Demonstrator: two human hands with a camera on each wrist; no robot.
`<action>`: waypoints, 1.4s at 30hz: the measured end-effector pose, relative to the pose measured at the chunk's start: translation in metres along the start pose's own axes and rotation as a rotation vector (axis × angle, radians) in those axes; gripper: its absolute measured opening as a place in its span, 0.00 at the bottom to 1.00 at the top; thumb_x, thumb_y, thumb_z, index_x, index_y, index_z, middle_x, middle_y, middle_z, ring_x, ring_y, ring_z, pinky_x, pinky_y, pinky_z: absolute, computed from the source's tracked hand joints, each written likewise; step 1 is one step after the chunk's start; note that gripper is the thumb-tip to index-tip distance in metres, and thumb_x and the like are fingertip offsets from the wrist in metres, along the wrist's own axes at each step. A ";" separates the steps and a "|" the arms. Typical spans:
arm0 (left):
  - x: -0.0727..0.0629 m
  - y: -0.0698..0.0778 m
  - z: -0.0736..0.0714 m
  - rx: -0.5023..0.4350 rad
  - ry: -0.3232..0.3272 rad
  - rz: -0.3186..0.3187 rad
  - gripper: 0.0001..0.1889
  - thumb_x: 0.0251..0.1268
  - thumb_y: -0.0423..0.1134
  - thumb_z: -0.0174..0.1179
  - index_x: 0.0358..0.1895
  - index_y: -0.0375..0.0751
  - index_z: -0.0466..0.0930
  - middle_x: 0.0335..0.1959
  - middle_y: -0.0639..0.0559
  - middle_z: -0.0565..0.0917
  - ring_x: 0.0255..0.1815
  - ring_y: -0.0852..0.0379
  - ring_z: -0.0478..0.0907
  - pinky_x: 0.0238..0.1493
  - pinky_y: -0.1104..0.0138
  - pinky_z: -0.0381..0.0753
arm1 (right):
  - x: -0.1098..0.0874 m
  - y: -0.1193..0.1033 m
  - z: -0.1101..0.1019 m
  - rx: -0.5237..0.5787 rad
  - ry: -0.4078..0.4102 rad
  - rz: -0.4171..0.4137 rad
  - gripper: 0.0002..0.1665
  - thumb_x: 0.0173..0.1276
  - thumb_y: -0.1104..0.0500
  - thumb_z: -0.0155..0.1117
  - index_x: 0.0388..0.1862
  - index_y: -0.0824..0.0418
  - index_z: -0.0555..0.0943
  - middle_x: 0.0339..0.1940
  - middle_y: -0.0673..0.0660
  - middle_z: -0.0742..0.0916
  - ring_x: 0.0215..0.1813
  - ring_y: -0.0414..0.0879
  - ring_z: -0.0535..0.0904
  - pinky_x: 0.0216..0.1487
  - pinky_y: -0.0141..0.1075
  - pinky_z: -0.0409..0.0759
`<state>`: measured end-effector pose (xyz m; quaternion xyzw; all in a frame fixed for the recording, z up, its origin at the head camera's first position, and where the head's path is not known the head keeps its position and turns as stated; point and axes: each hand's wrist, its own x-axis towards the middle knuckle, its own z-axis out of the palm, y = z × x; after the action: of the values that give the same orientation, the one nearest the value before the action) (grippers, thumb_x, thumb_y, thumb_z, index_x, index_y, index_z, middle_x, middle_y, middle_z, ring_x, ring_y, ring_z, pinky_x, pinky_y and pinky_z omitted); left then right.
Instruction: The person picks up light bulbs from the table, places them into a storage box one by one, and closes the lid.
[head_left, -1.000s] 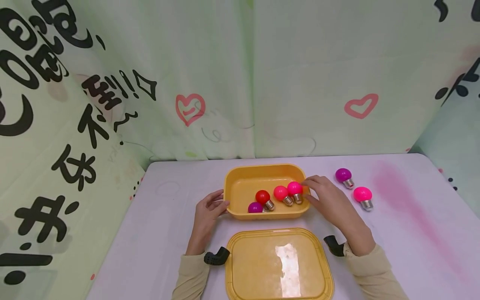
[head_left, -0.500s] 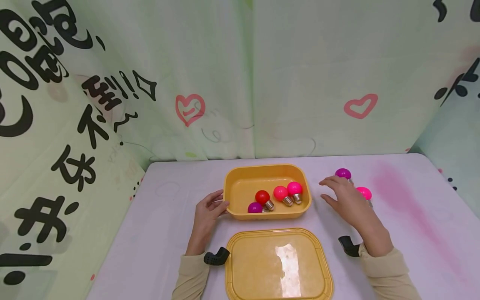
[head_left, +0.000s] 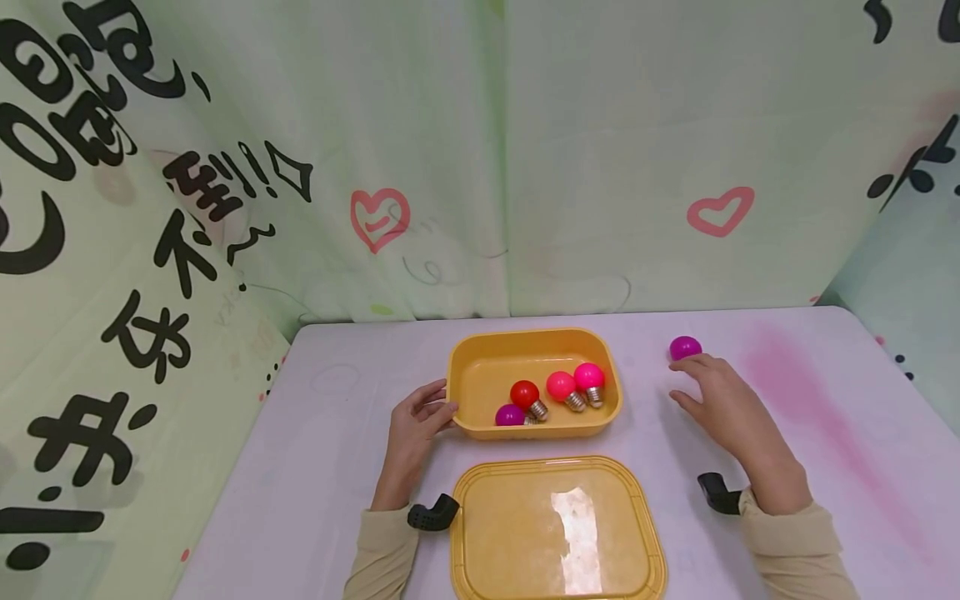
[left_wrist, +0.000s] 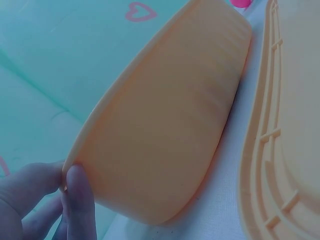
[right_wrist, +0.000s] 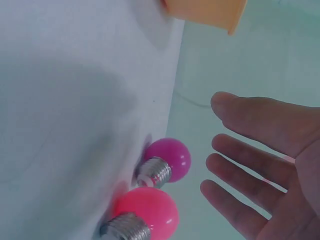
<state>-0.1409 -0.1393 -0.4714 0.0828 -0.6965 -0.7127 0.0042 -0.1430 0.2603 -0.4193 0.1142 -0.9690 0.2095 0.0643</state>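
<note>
My left hand [head_left: 418,433] pinches the left rim of a yellow plastic box [head_left: 487,358], thumb on the near side in the left wrist view. Inside the box lie a red bulb [head_left: 525,394], a purple bulb [head_left: 511,415] and two pink bulbs, one of them the right-hand pink bulb [head_left: 589,376]. Over the table to the right, my right hand [head_left: 723,408] holds nothing, its fingers apart. Near its fingertips is a loose purple bulb [right_wrist: 172,157]; beside that lies a loose pink bulb [right_wrist: 147,212], hidden behind the hand in the head view.
A flat yellow lid [head_left: 517,533] lies on the table [head_left: 337,467] in front of the box, between the forearms. Printed cloth [head_left: 600,167] hangs behind the table and along both sides.
My right hand has left the box's right rim and moved right, to over the loose bulbs, covering the pink one in the head view. The left hand and box have stayed put.
</note>
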 end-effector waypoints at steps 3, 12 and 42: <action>0.001 -0.001 0.000 0.000 0.000 -0.004 0.23 0.62 0.30 0.68 0.61 0.36 0.77 0.54 0.37 0.79 0.43 0.57 0.82 0.40 0.70 0.87 | 0.000 0.005 0.001 -0.005 0.003 0.010 0.25 0.60 0.65 0.72 0.55 0.75 0.78 0.54 0.75 0.79 0.60 0.70 0.71 0.62 0.66 0.70; 0.002 -0.001 0.000 0.001 -0.002 -0.003 0.24 0.61 0.31 0.68 0.61 0.36 0.77 0.54 0.36 0.79 0.43 0.56 0.82 0.41 0.70 0.87 | -0.001 0.019 -0.001 0.009 0.069 0.008 0.23 0.57 0.68 0.73 0.51 0.76 0.80 0.51 0.77 0.79 0.56 0.72 0.70 0.60 0.67 0.71; 0.000 0.000 0.000 0.012 0.012 -0.011 0.23 0.61 0.30 0.68 0.61 0.37 0.78 0.54 0.38 0.79 0.43 0.57 0.82 0.40 0.70 0.87 | -0.003 0.043 0.001 -0.012 -0.039 0.163 0.24 0.56 0.74 0.71 0.51 0.80 0.77 0.51 0.81 0.77 0.54 0.75 0.70 0.57 0.69 0.71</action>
<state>-0.1412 -0.1390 -0.4711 0.0909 -0.7004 -0.7080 0.0040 -0.1510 0.2984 -0.4373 0.0388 -0.9774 0.2058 0.0290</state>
